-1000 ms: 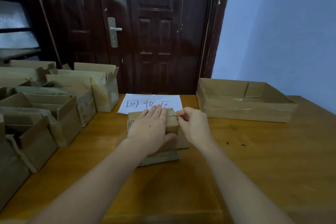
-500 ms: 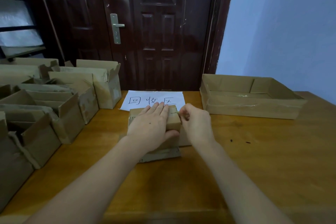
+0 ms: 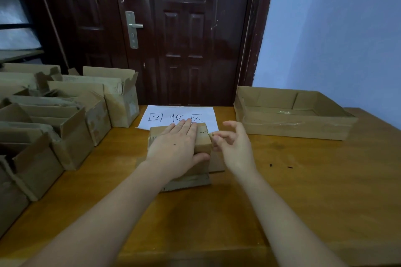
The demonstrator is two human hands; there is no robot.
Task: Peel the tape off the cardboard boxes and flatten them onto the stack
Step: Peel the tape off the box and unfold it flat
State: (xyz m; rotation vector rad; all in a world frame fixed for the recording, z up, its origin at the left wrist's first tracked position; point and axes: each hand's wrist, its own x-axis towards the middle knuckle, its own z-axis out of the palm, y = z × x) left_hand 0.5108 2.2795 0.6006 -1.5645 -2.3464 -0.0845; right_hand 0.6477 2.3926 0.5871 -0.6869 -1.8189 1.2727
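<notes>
A small taped cardboard box (image 3: 203, 143) stands on a flattened piece of cardboard (image 3: 187, 182) in the middle of the wooden table (image 3: 303, 191). My left hand (image 3: 175, 149) lies flat on the box top, its thumb against the near right side. My right hand (image 3: 237, 150) is at the box's upper right corner. Its thumb and fingertips pinch a short lifted end of tape (image 3: 211, 134), while the forefinger sticks up free. The left hand hides most of the box top.
A white paper sign (image 3: 180, 115) with handwritten characters lies just behind the box. Several open cardboard boxes (image 3: 76, 128) crowd the table's left side. A wide shallow cardboard tray (image 3: 293, 129) sits at the right rear. A dark door (image 3: 184, 39) stands behind the table.
My right hand has drawn a little to the right from the box corner, its fingers spread more, with a bit of tape lifted. The left hand stays pressed on the box.
</notes>
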